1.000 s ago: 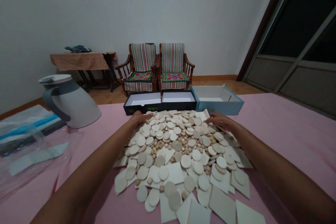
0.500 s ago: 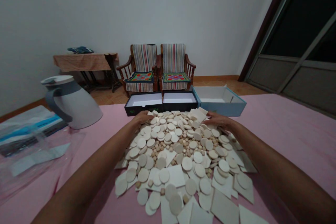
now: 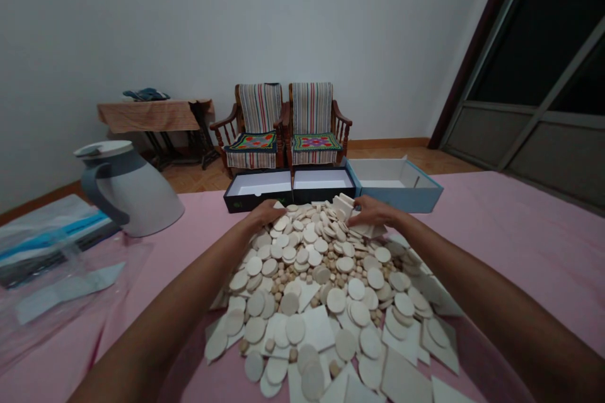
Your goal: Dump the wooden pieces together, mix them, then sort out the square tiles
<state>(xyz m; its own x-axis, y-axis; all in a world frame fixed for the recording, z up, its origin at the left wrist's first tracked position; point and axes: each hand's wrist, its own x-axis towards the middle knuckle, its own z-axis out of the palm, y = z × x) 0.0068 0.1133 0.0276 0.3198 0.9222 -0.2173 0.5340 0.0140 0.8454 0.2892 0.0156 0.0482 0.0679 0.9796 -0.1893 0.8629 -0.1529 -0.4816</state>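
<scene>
A broad heap of pale wooden discs (image 3: 336,300), flat square wooden pieces (image 3: 319,327) and small wooden cubes (image 3: 283,275) spreads over the pink cloth. My left hand (image 3: 267,213) lies against the heap's far left side, its fingers stretched toward the pieces and partly hidden by them. At the far right side, my right hand (image 3: 375,210) presses on the heap with thumb and fingers apart. Its fingertips touch a small group of upright, tilted square pieces (image 3: 343,203). Neither hand has a closed grip on a piece.
Beyond the heap stand two shallow black boxes (image 3: 258,200) and a light blue box (image 3: 399,197), all with open tops. A white and grey jug (image 3: 142,198) and clear plastic packaging (image 3: 70,283) are on the left. Two armchairs (image 3: 312,113) stand behind the bed-like pink surface (image 3: 501,239).
My right hand has moved left and inward, pushing square pieces toward the middle, where some now tilt upright. My left hand has shifted slightly right against the heap.
</scene>
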